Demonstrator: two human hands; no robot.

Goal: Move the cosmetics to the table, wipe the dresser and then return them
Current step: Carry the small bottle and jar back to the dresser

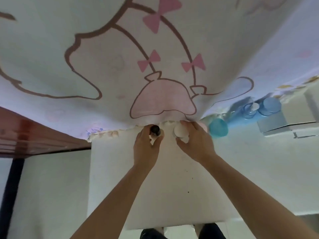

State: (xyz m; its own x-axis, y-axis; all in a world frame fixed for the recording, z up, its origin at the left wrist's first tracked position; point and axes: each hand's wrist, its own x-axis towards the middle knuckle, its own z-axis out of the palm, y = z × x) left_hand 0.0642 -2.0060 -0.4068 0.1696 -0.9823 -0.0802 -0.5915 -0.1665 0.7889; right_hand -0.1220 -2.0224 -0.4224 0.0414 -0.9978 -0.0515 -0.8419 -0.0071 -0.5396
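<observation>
White desk, far edge by blanket: L hand grips dark-cap bottle, R hand grips white-cap bottle. Both upright, side by side. Blue bottles to right, nearer R hand.

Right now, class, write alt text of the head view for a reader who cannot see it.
A person's left grip holds a dark-capped bottle and the right grip holds a white-capped bottle, both at the far edge of a white top. A cartoon-print cloth with pink bows meets that edge. Blue containers stand to the right.
</observation>
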